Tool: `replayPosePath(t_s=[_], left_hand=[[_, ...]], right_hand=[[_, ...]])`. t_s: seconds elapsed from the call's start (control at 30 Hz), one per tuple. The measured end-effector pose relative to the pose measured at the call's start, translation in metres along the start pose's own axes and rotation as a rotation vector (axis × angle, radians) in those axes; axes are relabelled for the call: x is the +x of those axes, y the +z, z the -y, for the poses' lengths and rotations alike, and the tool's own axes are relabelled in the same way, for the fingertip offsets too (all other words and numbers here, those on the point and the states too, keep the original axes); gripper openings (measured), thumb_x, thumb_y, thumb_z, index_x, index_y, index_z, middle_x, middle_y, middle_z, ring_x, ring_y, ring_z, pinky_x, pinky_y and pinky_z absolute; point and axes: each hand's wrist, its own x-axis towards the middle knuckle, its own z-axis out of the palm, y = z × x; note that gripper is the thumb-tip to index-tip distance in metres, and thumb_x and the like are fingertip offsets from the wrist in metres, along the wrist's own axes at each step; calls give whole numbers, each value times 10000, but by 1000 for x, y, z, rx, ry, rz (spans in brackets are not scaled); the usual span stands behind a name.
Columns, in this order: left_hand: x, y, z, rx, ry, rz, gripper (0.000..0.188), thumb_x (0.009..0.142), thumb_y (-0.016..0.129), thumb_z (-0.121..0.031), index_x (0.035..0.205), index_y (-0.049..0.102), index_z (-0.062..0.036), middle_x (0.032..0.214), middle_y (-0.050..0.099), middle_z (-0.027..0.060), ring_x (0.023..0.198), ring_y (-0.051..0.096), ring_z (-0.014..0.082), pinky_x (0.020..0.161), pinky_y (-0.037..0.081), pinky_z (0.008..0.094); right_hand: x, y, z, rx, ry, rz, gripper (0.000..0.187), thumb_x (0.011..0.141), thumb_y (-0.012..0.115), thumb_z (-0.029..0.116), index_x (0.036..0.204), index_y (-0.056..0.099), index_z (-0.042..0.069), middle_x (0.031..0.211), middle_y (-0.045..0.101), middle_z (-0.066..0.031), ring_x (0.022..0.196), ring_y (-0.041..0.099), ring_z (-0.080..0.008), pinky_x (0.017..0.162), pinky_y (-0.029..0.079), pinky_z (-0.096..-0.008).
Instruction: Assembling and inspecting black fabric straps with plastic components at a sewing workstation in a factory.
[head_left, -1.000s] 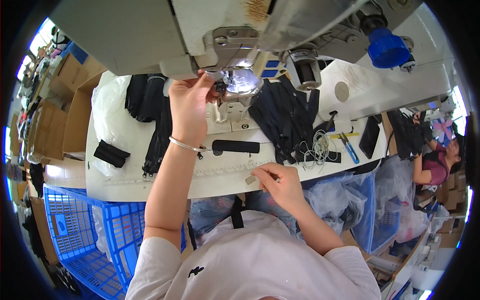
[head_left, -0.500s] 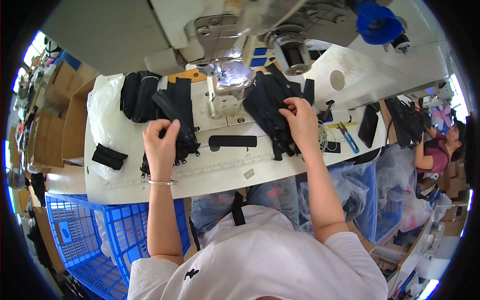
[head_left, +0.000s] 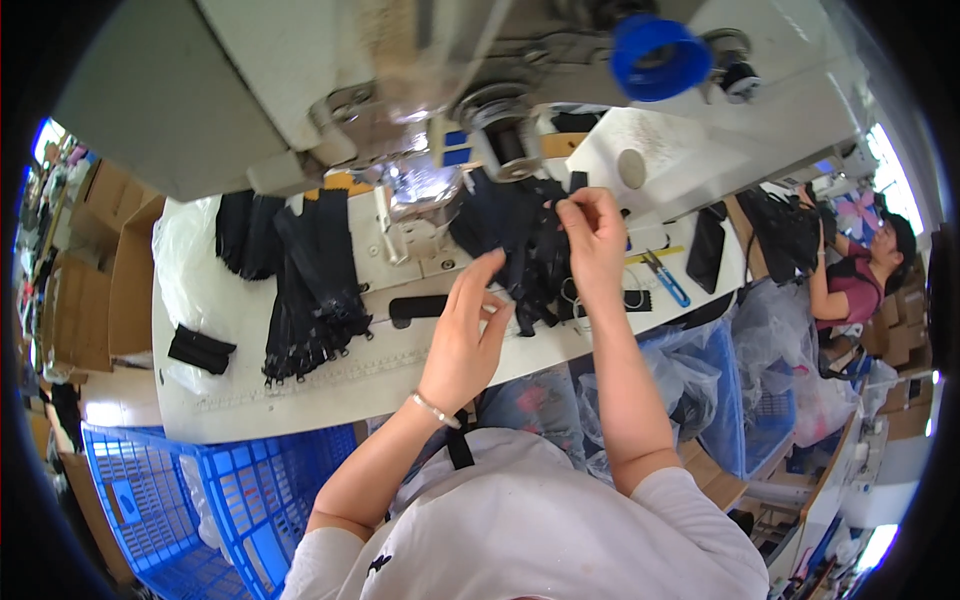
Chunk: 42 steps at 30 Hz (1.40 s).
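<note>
The sewing machine [head_left: 260, 80] stands along the back of the worktop [head_left: 220, 415], its head reaching out over it. In front, a zipper bundle [head_left: 330, 262] lies to the left and a zipper pile [head_left: 510, 225] to the right, with a strip [head_left: 415, 306] between them. Plastic wrapping [head_left: 185, 240] rests at the left end, a fabric piece [head_left: 202, 350] at its front (whether on it or against it, unclear). Right of the pile come snips [head_left: 667, 278], then a phone [head_left: 706, 250]. Below the front edge, a crate [head_left: 205, 463] sits left.
</note>
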Motion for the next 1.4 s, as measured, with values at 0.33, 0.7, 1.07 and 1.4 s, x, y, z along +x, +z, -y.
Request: replayPosePath(t_s=[0.33, 0.7, 1.07, 1.4], left_hand=[[50, 37, 26, 225, 207, 75, 352, 807, 655, -13, 1151, 578, -11, 938, 628, 103, 867, 579, 173, 804, 465, 322], [-5, -21, 9, -365, -375, -188, 130, 892, 610, -80, 896, 657, 41, 717, 606, -6, 618, 523, 45, 538, 398, 197], [-16, -69, 34, 994, 164, -27, 276, 731, 709, -149, 960, 601, -40, 921, 535, 77, 866, 550, 248, 762, 467, 375], [-18, -76, 31, 877, 238, -89, 150, 713, 695, -54, 835, 620, -11, 798, 580, 81, 774, 582, 250, 687, 487, 351]], right_hand=[[-25, -11, 32, 293, 119, 42, 111, 819, 625, -6, 905, 694, -11, 812, 642, -20, 674, 563, -62, 603, 466, -198], [-130, -16, 51, -36, 73, 643, 99, 769, 716, 126, 851, 706, 70, 724, 619, -63, 697, 590, -227, 629, 461, -321], [-130, -52, 46, 138, 485, 440, 356, 855, 617, -14, 1202, 576, 53, 827, 664, -77, 741, 598, -93, 636, 469, -217], [-137, -59, 39, 228, 707, 529, 71, 834, 666, -3, 869, 629, -52, 749, 668, -97, 676, 686, -168, 571, 508, -223]])
